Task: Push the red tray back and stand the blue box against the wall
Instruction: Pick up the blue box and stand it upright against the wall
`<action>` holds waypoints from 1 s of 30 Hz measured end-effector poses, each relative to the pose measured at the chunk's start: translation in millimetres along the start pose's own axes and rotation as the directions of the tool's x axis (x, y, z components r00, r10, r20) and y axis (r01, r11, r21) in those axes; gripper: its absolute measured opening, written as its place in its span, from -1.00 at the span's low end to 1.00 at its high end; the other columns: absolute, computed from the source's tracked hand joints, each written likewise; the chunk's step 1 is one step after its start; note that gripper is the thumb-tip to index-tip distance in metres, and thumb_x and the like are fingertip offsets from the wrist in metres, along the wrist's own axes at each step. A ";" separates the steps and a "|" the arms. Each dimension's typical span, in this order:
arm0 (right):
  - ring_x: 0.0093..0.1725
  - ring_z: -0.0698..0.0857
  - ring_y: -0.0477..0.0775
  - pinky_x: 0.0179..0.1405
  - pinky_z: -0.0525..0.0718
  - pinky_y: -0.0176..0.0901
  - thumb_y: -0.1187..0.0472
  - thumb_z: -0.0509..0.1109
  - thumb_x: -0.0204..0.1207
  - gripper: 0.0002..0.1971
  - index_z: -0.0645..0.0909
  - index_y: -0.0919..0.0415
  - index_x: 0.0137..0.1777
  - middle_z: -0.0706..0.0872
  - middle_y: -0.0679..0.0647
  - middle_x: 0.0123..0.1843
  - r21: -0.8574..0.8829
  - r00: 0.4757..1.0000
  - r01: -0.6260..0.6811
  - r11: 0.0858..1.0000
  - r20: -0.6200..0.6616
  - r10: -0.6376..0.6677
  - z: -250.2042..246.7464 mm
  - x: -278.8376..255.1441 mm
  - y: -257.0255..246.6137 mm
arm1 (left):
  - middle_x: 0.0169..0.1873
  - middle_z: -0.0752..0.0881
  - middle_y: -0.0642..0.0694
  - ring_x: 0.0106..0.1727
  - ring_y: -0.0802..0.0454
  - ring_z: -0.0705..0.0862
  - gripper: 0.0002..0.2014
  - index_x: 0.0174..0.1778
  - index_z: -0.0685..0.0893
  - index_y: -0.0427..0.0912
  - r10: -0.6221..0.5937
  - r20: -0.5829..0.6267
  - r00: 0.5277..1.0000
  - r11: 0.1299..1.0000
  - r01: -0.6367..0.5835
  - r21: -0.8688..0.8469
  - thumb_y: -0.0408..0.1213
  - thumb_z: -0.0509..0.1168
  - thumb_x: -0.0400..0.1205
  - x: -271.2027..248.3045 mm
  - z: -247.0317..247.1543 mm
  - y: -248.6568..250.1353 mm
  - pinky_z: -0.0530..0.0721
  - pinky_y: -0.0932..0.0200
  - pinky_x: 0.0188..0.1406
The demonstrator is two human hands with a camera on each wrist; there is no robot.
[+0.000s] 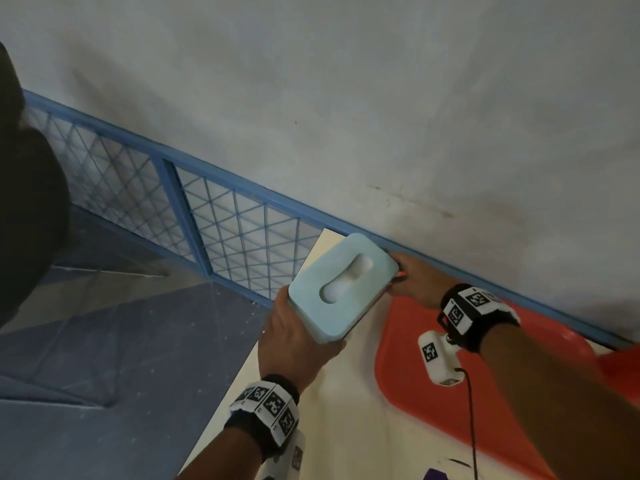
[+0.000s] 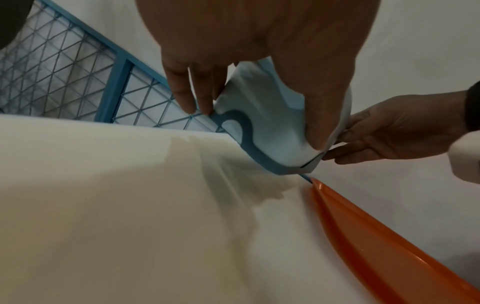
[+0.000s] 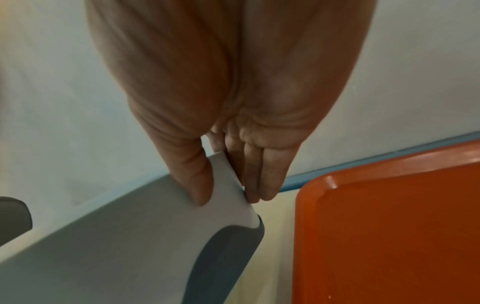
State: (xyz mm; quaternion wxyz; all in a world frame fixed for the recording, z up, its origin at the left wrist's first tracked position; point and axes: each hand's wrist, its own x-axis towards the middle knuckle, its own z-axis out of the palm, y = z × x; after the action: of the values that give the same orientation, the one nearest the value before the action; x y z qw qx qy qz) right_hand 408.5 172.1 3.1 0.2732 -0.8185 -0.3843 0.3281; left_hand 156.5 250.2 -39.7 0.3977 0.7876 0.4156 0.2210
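Note:
The pale blue box (image 1: 341, 287), a tissue box with an oval slot in its top, is held tilted above the white table near the wall. My left hand (image 1: 294, 337) grips its near end, thumb on one side and fingers on the other (image 2: 259, 92). My right hand (image 1: 412, 278) pinches the far corner between thumb and fingers (image 3: 228, 185). The red tray (image 1: 485, 375) lies flat to the right of the box, its far edge close to the blue strip along the wall (image 3: 389, 226).
The grey wall (image 1: 381, 116) rises behind the table, with a blue rail (image 1: 450, 268) at its foot. A blue mesh fence (image 1: 225, 220) runs to the left beyond the table edge. Bare table surface (image 1: 332, 410) lies in front of the box. A purple item (image 1: 436, 475) peeks at the bottom.

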 end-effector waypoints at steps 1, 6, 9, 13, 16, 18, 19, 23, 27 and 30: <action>0.08 0.74 0.08 0.16 0.67 0.02 0.40 0.47 0.35 -0.40 0.46 0.10 0.40 0.68 0.14 0.27 -0.003 1.000 -0.005 1.000 -0.014 0.005 3.0 3.0 1.6 | 0.26 0.54 -0.01 0.20 -0.11 0.58 0.12 0.43 0.19 0.04 -0.014 -0.007 1.000 1.000 0.014 0.008 0.22 0.63 0.02 -0.3 5.8 -0.9 0.68 -0.20 0.04; 0.30 0.63 0.17 0.32 0.60 0.20 0.44 0.38 0.42 -0.43 0.43 0.11 0.43 0.63 0.16 0.33 -0.006 0.998 -0.021 1.000 -0.059 0.020 15.9 16.8 13.5 | 0.28 0.54 0.01 0.22 -0.14 0.59 0.17 0.46 0.17 0.05 -0.123 0.014 0.992 0.992 0.123 0.021 0.43 0.54 0.01 -5.9 27.0 -3.6 0.68 -0.21 0.00; 0.38 0.57 0.18 0.38 0.54 0.15 0.42 0.33 0.48 -0.42 0.37 0.11 0.50 0.57 0.17 0.43 -0.042 0.996 -0.032 0.999 -0.081 0.028 17.2 20.7 15.1 | 0.50 0.42 -0.08 0.37 -0.16 0.51 0.25 0.60 0.01 -0.02 -0.131 0.008 0.991 0.986 0.129 0.107 0.57 0.37 0.12 -9.8 29.9 -3.4 0.65 -0.24 0.13; 0.44 0.51 0.22 0.41 0.50 0.17 0.36 0.28 0.49 -0.35 0.25 0.04 0.58 0.41 0.16 0.57 -0.243 0.992 0.003 0.970 -0.123 -0.034 17.0 21.9 13.6 | 0.62 0.22 -0.23 0.54 -0.20 0.29 0.06 0.66 0.02 -0.07 0.103 -0.005 0.995 0.946 -0.097 0.308 0.50 0.16 0.36 -17.7 19.0 9.1 0.47 -0.23 0.34; 0.46 0.46 0.22 0.39 0.52 0.16 0.33 0.26 0.49 -0.31 0.16 -0.01 0.60 0.30 0.09 0.61 -0.394 0.989 0.087 0.915 -0.073 -0.125 16.0 19.8 9.7 | 0.61 0.27 -0.17 0.55 -0.20 0.29 -0.14 0.62 0.16 0.06 0.286 0.157 0.945 0.845 -0.326 0.423 0.37 0.22 0.45 -23.4 13.5 16.4 0.47 -0.23 0.35; 0.51 0.39 0.19 0.42 0.50 0.17 0.30 0.25 0.49 -0.30 0.12 -0.01 0.62 0.25 0.05 0.63 -0.448 0.987 0.114 0.887 -0.051 -0.152 14.9 18.6 10.0 | 0.53 0.42 -0.15 0.49 -0.21 0.39 -0.20 0.56 0.31 0.01 0.299 0.258 0.919 0.794 -0.390 0.467 0.34 0.24 0.45 -26.5 14.9 17.2 0.55 -0.25 0.27; 0.53 0.36 0.19 0.44 0.49 0.18 0.28 0.25 0.49 -0.30 0.11 -0.01 0.62 0.23 0.04 0.64 -0.476 0.987 0.118 0.872 -0.042 -0.157 14.6 18.5 10.1 | 0.48 0.48 -0.17 0.46 -0.23 0.43 -0.20 0.52 0.36 -0.03 0.278 0.297 0.913 0.772 -0.397 0.497 0.34 0.26 0.43 -27.8 15.9 17.3 0.58 -0.26 0.23; 0.56 0.33 0.17 0.47 0.45 0.18 0.24 0.22 0.51 -0.31 0.08 0.01 0.63 0.16 0.00 0.69 -0.538 0.991 0.123 0.834 0.015 -0.136 16.6 20.1 9.7 | 0.44 0.52 -0.29 0.43 -0.33 0.47 -0.09 0.50 0.41 -0.20 0.201 0.367 0.908 0.714 -0.392 0.579 0.33 0.37 0.34 -31.3 24.0 15.4 0.62 -0.34 0.16; 0.61 0.25 0.08 0.57 0.32 0.06 0.28 0.18 0.55 -0.35 0.11 0.02 0.63 0.15 0.01 0.70 -0.436 0.996 0.080 0.897 -0.008 -0.093 16.0 25.5 9.1 | 0.48 0.48 -0.32 0.47 -0.36 0.42 -0.05 0.52 0.37 -0.21 0.154 0.370 0.916 0.719 -0.361 0.594 0.33 0.40 0.33 -26.0 28.7 18.6 0.58 -0.37 0.21; 0.61 0.24 0.17 0.57 0.31 0.09 0.28 0.13 0.59 -0.38 0.09 0.01 0.64 0.07 0.04 0.71 -0.436 0.997 0.035 0.899 -0.044 -0.060 15.5 29.7 8.5 | 0.59 0.30 -0.31 0.58 -0.35 0.23 -0.03 0.61 0.18 -0.20 0.143 0.383 0.913 0.712 -0.364 0.601 0.29 0.36 0.42 -13.3 30.9 20.8 0.45 -0.38 0.37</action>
State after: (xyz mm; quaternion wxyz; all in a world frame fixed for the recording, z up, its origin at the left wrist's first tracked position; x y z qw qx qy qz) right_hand 415.3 194.4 -22.4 0.1024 -0.8581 -0.4599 0.2040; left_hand 180.0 218.4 -41.2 0.1185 0.9509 0.2856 -0.0131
